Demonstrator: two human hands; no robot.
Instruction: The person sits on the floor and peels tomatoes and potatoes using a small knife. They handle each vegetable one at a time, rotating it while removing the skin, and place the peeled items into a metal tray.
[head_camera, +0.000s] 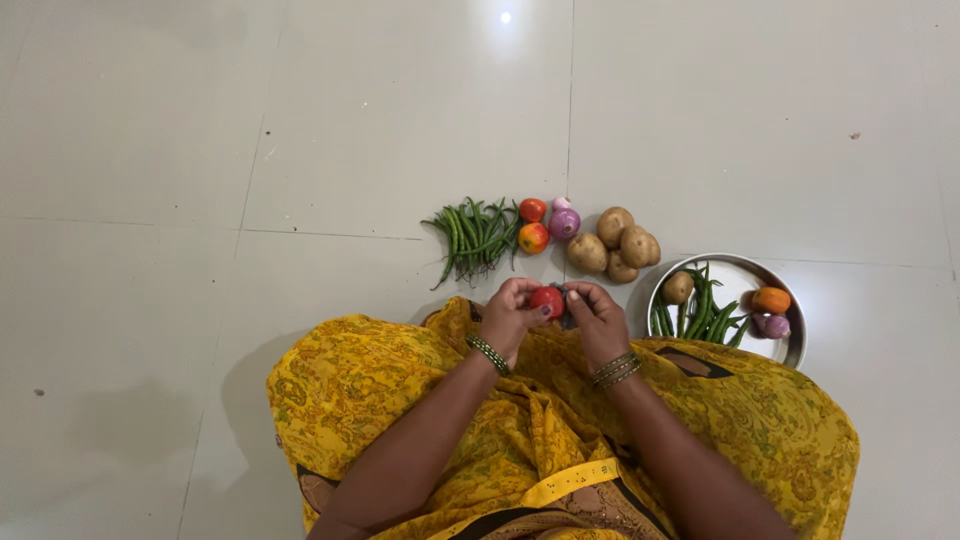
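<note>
My left hand (508, 316) and my right hand (595, 318) meet over my lap, both closed around a red tomato (547, 298). A small dark thing shows between my right fingers beside the tomato; I cannot tell what it is. On the floor just beyond lie a bunch of green chillies (474, 236), two more tomatoes (533, 225), a purple onion (564, 222) and several potatoes (615, 245).
A round steel plate (790, 345) sits on the floor at my right, holding a potato, green chillies, an orange tomato and a purple onion. I sit on pale floor tiles in yellow patterned cloth (380, 390).
</note>
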